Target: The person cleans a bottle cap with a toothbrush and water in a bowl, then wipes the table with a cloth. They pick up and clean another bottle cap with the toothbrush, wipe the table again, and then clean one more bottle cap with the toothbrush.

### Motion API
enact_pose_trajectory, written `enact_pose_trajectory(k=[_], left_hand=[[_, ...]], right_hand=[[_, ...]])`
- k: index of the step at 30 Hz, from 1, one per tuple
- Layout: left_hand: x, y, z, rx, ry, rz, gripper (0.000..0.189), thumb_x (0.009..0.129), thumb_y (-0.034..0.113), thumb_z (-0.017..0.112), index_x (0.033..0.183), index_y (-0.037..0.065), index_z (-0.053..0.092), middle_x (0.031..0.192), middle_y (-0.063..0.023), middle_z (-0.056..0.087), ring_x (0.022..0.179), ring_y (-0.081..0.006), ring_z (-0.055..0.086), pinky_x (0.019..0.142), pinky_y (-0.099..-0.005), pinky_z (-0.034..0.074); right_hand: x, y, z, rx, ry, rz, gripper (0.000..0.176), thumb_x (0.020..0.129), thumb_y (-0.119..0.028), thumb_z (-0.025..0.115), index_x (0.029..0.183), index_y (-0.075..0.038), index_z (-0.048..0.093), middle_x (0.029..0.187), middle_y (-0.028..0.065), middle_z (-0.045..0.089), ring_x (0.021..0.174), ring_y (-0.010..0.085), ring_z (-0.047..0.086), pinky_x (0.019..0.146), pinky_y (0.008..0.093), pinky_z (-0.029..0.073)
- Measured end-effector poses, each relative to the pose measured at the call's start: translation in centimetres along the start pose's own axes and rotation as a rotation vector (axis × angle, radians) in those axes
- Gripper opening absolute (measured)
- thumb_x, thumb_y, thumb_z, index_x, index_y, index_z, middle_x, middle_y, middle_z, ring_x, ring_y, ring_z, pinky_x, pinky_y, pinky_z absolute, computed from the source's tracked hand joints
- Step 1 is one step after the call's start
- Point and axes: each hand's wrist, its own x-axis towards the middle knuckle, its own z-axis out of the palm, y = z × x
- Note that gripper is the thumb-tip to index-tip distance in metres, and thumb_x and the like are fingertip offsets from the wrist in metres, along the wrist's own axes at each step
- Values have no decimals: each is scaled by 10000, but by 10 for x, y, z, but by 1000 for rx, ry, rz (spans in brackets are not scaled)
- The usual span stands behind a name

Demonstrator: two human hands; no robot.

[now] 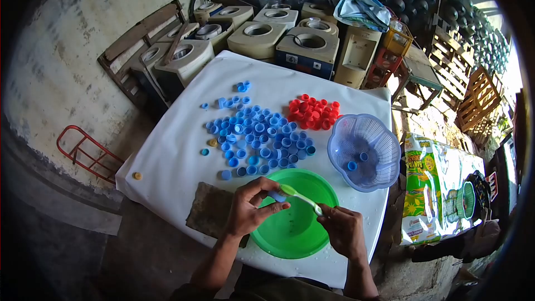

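My left hand (249,209) pinches a blue bottle cap (276,195) above the left side of a green basin (295,247). Closed round the handle of a green and white toothbrush (304,197), my right hand (344,229) is over the basin's right side. The brush head is at the cap, though its bristles are hidden. Dark specks show at the bottom of the basin. Beyond it, many blue caps (259,128) lie spread on the white-covered table (173,150). A pile of red caps (314,112) sits to their right. Two blue caps rest inside a bluish plastic basket (384,139).
A dark flat slab (209,212) lies left of the basin, and a yellowish cap (137,176) is near the table's left edge. Water dispensers (258,36) crowd the far side. A red metal frame (83,150) leans at left; a shiny printed sheet (423,200) is at right.
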Motion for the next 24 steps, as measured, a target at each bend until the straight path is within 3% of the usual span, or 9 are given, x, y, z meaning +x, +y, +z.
enact_pose_trajectory(k=[2, 3, 7, 8, 11, 18, 21, 24], left_hand=[[-3, -2, -3, -19, -2, 1, 268, 804, -48, 772, 1030, 21, 645, 977, -37, 578, 919, -120, 585, 857, -266, 509], [-2, -2, 1, 2, 16, 18, 260, 787, -58, 779, 1002, 11, 649, 961, -52, 595, 909, -126, 593, 836, -269, 514], [5, 6, 3, 28, 17, 5, 235, 759, -70, 792, 947, -9, 664, 942, -82, 638, 894, -133, 615, 804, -270, 524], [4, 7, 3, 7, 2, -2, 230, 761, -66, 792, 946, -10, 667, 948, -82, 643, 896, -130, 619, 809, -267, 525], [2, 0, -2, 212, -3, -35, 242, 810, -18, 774, 1029, 10, 674, 959, -38, 654, 875, -87, 616, 792, -260, 542], [3, 6, 4, 165, -51, -96, 207, 852, -13, 729, 1051, -4, 675, 960, -61, 669, 923, -116, 659, 856, -257, 565], [-1, 5, 2, 175, -55, -101, 210, 854, -20, 719, 1060, -7, 679, 979, -73, 660, 939, -128, 657, 849, -264, 572], [-5, -5, 1, 137, -76, -59, 234, 847, -56, 705, 1073, 1, 680, 1011, -61, 641, 944, -137, 657, 862, -268, 583]], right_hand=[[6, 16, 1, -19, 120, 24, 293, 799, -2, 741, 1092, -8, 723, 725, 144, 669, 594, 220, 657, 566, 319, 507], [5, 17, -10, 26, 73, 76, 306, 795, 2, 745, 1099, -4, 719, 719, 140, 659, 586, 225, 641, 569, 325, 503], [-3, -18, -16, 68, -134, -86, 331, 803, -23, 750, 1132, -30, 714, 694, 122, 635, 571, 235, 622, 561, 338, 499], [-4, -15, -9, 50, -97, -73, 344, 799, -25, 756, 1140, -51, 717, 686, 116, 631, 569, 234, 624, 564, 343, 505], [3, 2, -13, 2, -118, -36, 358, 799, -25, 755, 1153, -68, 716, 690, 114, 637, 579, 229, 635, 565, 345, 511], [3, 4, -10, -3, -96, -32, 305, 811, -12, 737, 1114, -42, 728, 675, 112, 625, 550, 207, 601, 542, 328, 482], [3, 14, -14, 5, 17, 30, 305, 821, -9, 729, 1125, -33, 721, 685, 130, 624, 573, 218, 616, 562, 334, 486], [-3, -5, -17, 33, -112, -60, 300, 822, -8, 731, 1121, -34, 722, 694, 128, 631, 571, 216, 614, 562, 333, 488]])
